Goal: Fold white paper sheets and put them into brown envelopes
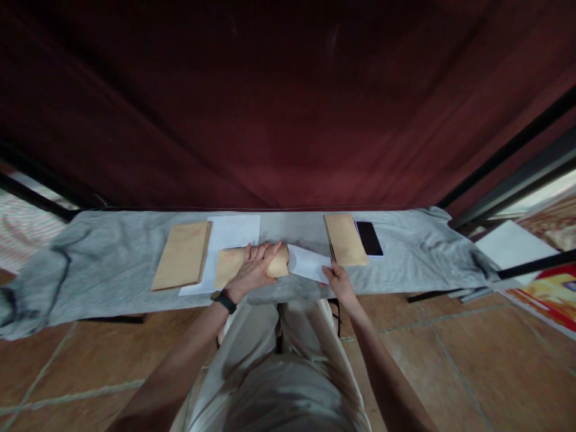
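Note:
A brown paper envelope (228,264) lies across the middle of the cloth-covered surface. My left hand (257,267), with a dark watch on its wrist, presses flat on it with the fingers spread. From the envelope's right end sticks a white folded paper (308,263); how far it reaches inside is hidden. My right hand (337,279) pinches the paper's right end between thumb and fingers. Beneath the envelope's left part is a larger white sheet (234,229).
A stack of brown envelopes (180,255) sits at the left, and another brown envelope pile (345,240) at the right. Beside it lies a dark-screened phone (369,239). Grey cloth (414,252) covers the narrow surface, with a dark red curtain (288,120) behind.

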Demonstrator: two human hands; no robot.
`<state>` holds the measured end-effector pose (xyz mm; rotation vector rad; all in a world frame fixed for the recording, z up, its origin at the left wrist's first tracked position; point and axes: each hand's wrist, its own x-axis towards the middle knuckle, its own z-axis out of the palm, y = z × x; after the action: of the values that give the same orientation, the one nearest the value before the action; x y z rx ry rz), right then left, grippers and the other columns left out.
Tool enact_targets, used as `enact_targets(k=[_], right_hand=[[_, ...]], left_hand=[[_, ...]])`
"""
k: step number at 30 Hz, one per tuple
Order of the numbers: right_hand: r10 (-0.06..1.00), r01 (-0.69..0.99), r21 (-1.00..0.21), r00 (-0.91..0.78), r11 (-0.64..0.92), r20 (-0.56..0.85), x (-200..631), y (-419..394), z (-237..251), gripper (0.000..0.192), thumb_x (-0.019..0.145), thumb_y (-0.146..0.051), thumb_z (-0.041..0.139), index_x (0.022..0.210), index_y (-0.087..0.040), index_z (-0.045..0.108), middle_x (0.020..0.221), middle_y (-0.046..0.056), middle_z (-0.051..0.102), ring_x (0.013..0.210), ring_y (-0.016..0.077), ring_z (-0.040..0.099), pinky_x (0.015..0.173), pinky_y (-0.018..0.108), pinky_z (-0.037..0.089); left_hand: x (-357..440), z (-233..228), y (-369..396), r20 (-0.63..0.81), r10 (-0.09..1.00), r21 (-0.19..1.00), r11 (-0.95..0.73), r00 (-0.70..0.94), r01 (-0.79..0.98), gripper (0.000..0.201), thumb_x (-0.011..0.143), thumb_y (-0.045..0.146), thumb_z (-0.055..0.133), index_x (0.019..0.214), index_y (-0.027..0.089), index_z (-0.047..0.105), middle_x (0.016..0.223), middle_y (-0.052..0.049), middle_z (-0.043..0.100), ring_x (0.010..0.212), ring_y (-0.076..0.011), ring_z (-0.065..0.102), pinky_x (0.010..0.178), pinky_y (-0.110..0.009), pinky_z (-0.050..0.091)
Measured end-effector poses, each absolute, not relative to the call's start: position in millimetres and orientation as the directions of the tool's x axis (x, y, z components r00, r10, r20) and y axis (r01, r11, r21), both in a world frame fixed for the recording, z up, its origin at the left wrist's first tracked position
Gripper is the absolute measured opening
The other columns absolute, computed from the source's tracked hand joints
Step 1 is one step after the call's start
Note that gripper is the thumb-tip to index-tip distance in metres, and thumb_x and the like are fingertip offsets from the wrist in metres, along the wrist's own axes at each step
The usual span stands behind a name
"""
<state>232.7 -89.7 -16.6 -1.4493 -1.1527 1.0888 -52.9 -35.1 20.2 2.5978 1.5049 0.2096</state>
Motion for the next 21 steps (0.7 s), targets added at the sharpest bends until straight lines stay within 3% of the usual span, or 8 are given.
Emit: enact_targets(k=[6,16,21], right_hand=[[0.986,0.183,-0.969,0.000,-0.166,-0.169,247.8,-69.8,-4.2,0.021,0.077,-0.044,0.062,0.072,-0.023,0.062,0.051,-0.003,0.059,0.044,0.0146,0.052,0.044,0.026,0.045],[0.986,0.187,-0.970,-0.036,-0.155,-0.164,232.8,-65.2,-11.1,0.016,0.079,-0.037,0.057,0.076,-0.022,0.062,0.050,-0.003,0.059,0.044,0.0149,0.055,0.044,0.024,0.043],[0.980,0.167,-0.965,0.030,-0.200,-0.198,220.7,-66.3,-19.2,0.015,0.077,-0.035,0.057,0.076,-0.021,0.062,0.053,-0.002,0.059,0.046,0.0160,0.055,0.046,0.027,0.043]], left_hand=[[-52.8,21.6,-32.8,0.034,0.866,0.185,-0.495,0.498,0.849,0.123,0.067,0.042,0.085,0.164,0.028,0.010,0.156,-0.017,0.041,0.144,-0.0382,0.039,0.124,-0.065,0.011],[-50.7,20.1,-31.4,0.010,0.850,0.184,-0.520,0.527,0.834,0.126,0.066,0.045,0.086,0.165,0.028,0.010,0.157,-0.017,0.038,0.146,-0.0376,0.036,0.124,-0.063,0.010],[-49.8,19.5,-31.0,-0.002,0.843,0.201,-0.527,0.538,0.826,0.126,0.066,0.046,0.085,0.165,0.028,0.009,0.157,-0.016,0.038,0.148,-0.0382,0.033,0.125,-0.063,0.008]])
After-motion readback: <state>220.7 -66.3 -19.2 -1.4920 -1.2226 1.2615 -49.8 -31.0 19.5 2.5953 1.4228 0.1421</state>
